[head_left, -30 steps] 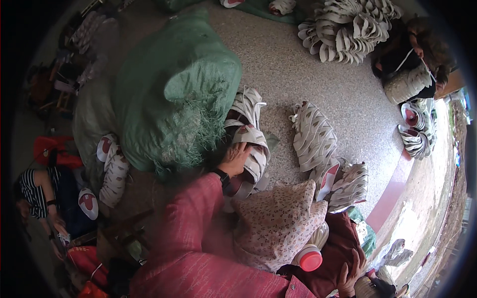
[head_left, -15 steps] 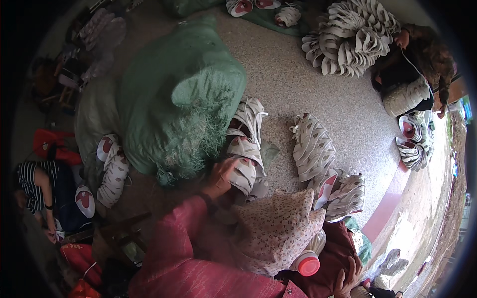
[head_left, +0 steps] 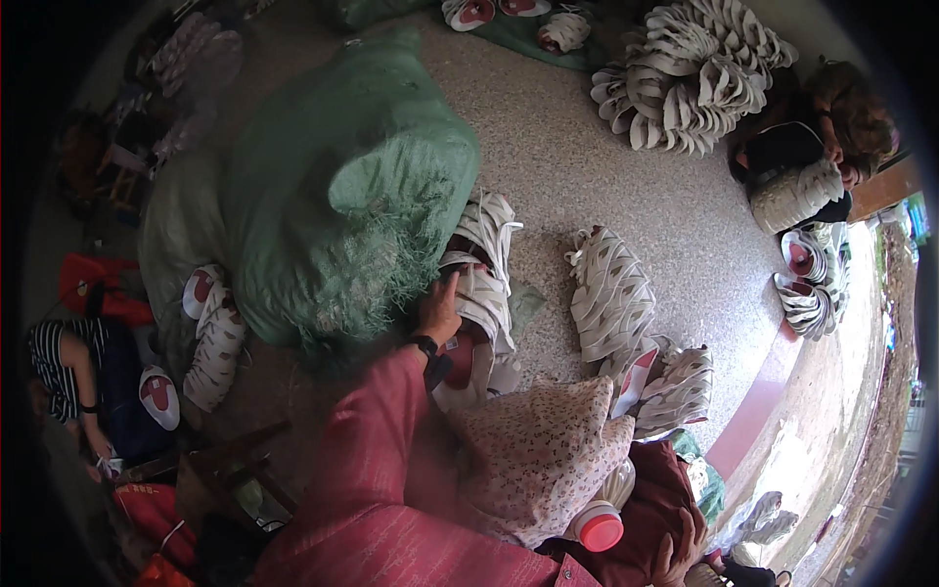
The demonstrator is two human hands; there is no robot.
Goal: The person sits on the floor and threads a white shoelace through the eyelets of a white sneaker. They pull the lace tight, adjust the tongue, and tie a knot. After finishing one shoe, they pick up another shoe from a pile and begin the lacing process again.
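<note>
My left hand (head_left: 440,311), with a dark band at the wrist, lies against the left side of a row of nested white strappy shoe uppers (head_left: 486,293). One finger stretches forward along the row; the others are partly hidden. Just nearer, a white shoe piece with a red insole (head_left: 460,360) shows below the hand. My right hand (head_left: 682,550) rests with fingers spread on the dark red cloth over my knee (head_left: 626,558), holding nothing. Between my arms lies a floral cloth (head_left: 538,450), beside a clear jar with a red lid (head_left: 600,528).
A big frayed green sack (head_left: 362,176) stands left of the row. More nested uppers (head_left: 611,293) lie to its right. A large pile of uppers (head_left: 690,78) sits at the far right beside another person (head_left: 831,127). A person in striped clothing (head_left: 68,362) sits at left.
My left hand has moved slightly farther away along the row. The nearest upper has shifted away from me, and the red insole now shows at the near end.
</note>
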